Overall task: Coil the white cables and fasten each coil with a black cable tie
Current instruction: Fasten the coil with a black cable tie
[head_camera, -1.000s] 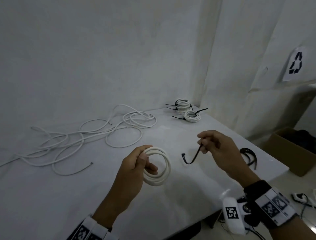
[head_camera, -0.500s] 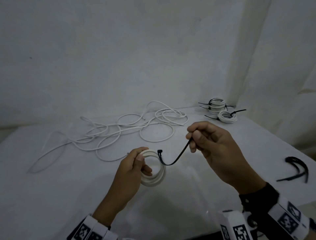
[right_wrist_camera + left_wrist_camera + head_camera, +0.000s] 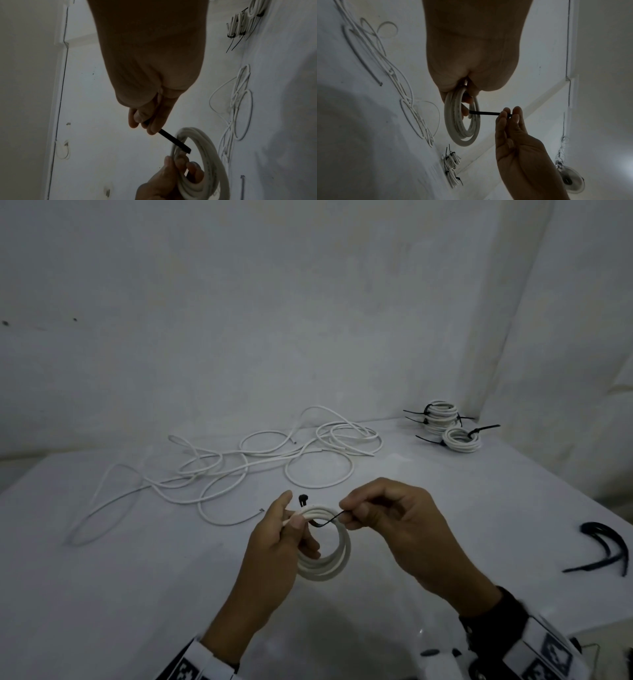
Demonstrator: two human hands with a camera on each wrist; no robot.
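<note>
Head view: our left hand gripped coil above desk at 6 o'clock; right hand pinched cable tie threaded through coil. Best: wrap tail round, feed into head.

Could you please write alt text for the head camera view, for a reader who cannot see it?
Over a white table, the left hand grips a white cable coil while the right hand pinches a black cable tie threaded through it. Loose white cables lie behind; tied coils sit far right.
</note>
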